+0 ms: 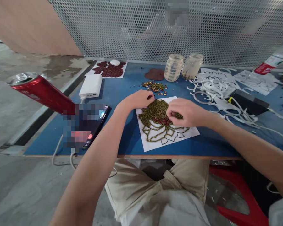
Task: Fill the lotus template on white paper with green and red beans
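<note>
A white sheet [148, 145] lies near the table's front edge, with a flower outline on it. Green beans [147, 114] cover its upper part and follow several petal lines; a patch of dark red beans [160, 121] sits in the middle. My left hand [142, 98] rests at the sheet's upper left edge, fingers curled inward. Over the right side of the beans is my right hand [186, 112], its fingers pinched together. Anything inside either hand is too small or hidden to make out. Just beyond the sheet is a loose pile of mixed beans [155, 87].
Two jars [173, 67] stand at the back near a mesh panel [141, 34]. Paper scraps [211, 86] and a black box [248, 102] with cables lie right. On the left are a red can [46, 94], a white power bank [91, 85] and a phone [97, 125].
</note>
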`<state>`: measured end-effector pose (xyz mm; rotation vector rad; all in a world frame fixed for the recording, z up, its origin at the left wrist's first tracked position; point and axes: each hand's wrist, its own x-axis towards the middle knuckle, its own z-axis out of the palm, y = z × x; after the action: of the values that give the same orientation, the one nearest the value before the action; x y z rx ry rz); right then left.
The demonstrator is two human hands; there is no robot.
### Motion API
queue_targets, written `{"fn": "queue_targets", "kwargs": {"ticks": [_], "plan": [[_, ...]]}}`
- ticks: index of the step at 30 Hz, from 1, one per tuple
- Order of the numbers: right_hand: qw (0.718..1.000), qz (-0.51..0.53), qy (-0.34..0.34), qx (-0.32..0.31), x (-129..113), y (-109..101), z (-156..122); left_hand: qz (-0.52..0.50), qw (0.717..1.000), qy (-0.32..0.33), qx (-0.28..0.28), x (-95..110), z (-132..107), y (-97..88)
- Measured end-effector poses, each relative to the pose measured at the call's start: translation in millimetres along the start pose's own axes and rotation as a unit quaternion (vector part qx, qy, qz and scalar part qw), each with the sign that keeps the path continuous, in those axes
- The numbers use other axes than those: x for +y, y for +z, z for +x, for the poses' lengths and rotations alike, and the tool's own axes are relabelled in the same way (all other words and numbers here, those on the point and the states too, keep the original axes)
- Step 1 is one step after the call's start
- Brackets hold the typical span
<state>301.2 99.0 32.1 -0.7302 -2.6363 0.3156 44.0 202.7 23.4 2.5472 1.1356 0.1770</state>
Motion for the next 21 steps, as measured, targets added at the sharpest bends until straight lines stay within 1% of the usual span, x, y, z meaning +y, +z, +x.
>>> {"fn": "queue_targets", "kwargs": {"ticks": [2, 4, 7, 11, 16, 18, 21], "plan": [[1.000, 0.004, -0.002, -0.010, -15, 9, -12, -0.006, 1.000, -0.003, 0.000, 0, 0, 0.4], [1.000, 0.001, -0.002, -0.016, -21, 15, -20, -0.010, 1.000, -0.006, 0.002, 0, 0, 0.2], [1.000, -0.002, 0.001, -0.024, -21, 20, -22, -0.008, 1.000, -0.010, 0.000, 1, -1, -0.2], [0.999, 0.009, 0.003, -0.034, -16, 20, -20, -0.008, 1.000, -0.010, -0.003, 1, -1, -0.5], [0.999, 0.017, 0.006, -0.041, -17, 21, -19, -0.006, 1.000, -0.013, -0.004, 3, -2, -1.7], [0.998, 0.031, 0.021, -0.045, -18, 20, -18, -0.002, 1.000, -0.017, -0.003, 4, -2, -1.9], [0.993, 0.080, 0.069, -0.060, -18, 17, -17, 0.000, 1.000, -0.014, -0.001, 2, -2, -1.0]]}}
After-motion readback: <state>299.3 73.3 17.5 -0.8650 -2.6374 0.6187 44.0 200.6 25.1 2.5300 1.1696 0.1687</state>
